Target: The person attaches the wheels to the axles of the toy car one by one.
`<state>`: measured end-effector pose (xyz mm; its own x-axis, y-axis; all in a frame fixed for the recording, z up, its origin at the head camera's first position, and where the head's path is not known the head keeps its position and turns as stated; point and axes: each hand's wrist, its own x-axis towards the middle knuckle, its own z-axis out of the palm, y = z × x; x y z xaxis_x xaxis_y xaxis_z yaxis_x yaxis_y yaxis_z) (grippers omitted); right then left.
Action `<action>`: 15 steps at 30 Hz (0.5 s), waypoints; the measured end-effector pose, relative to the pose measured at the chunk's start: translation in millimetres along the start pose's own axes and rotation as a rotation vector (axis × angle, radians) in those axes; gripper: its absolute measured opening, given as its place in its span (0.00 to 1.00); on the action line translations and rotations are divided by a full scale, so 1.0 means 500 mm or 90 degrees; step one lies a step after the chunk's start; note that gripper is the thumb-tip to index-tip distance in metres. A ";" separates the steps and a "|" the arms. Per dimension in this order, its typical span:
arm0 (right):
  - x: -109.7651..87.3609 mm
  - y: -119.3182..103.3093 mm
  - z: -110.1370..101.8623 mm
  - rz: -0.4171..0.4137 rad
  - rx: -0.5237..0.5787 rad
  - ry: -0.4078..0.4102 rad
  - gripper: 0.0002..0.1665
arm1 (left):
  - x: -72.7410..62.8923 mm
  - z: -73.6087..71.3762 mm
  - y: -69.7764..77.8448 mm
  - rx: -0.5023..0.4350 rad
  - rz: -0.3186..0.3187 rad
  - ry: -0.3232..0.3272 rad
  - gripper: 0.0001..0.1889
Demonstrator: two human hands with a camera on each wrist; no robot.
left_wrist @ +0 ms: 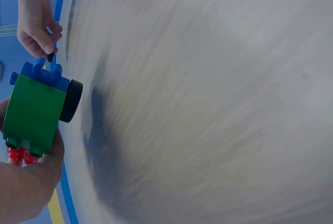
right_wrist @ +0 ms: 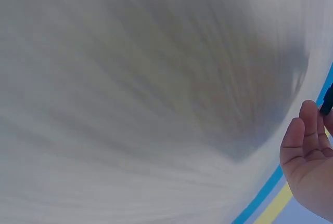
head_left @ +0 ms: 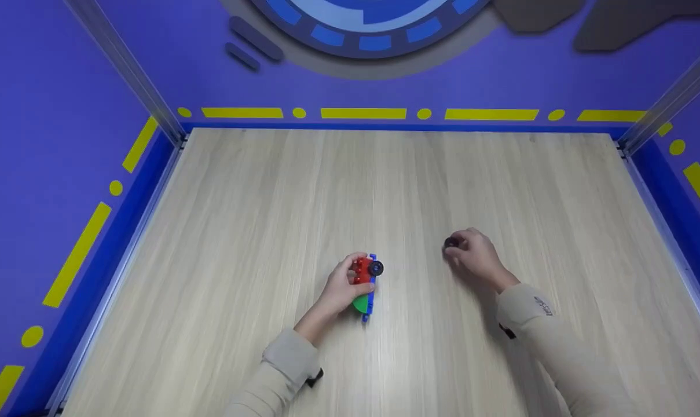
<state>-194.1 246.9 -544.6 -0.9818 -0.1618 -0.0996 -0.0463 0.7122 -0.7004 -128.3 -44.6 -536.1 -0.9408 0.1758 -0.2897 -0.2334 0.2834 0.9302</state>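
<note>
My left hand (head_left: 337, 291) grips a toy brick vehicle (head_left: 363, 273) by its sides, above the middle of the table. It has a blue base, red bricks and a rounded green brick (left_wrist: 35, 112); blue hooks (left_wrist: 46, 70) stick out at one end. One black wheel (head_left: 376, 268) sits on the side turned up in the head view. Off to the right, my right hand (head_left: 476, 255) pinches another black wheel (head_left: 451, 242) between thumb and fingers, apart from the vehicle. Only part of that loose wheel (right_wrist: 329, 99) shows in the right wrist view.
Both hands are over a light wood table (head_left: 350, 185). Blue panels (head_left: 48, 116) with yellow dashes enclose its left, back and right sides. Metal posts (head_left: 132, 69) stand at the two far corners.
</note>
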 end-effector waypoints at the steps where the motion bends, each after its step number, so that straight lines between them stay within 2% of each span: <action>1: -0.001 -0.003 0.000 0.001 0.000 -0.006 0.20 | 0.001 0.000 -0.001 -0.001 0.000 -0.001 0.33; 15: -0.008 -0.042 0.018 -0.035 0.021 -0.054 0.19 | 0.003 0.001 -0.002 -0.006 -0.004 0.003 0.32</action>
<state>-187.5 226.4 -535.5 -0.9590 -0.2573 -0.1189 -0.0916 0.6784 -0.7290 -129.4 -44.3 -537.8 -0.9405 0.1689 -0.2947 -0.2421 0.2753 0.9304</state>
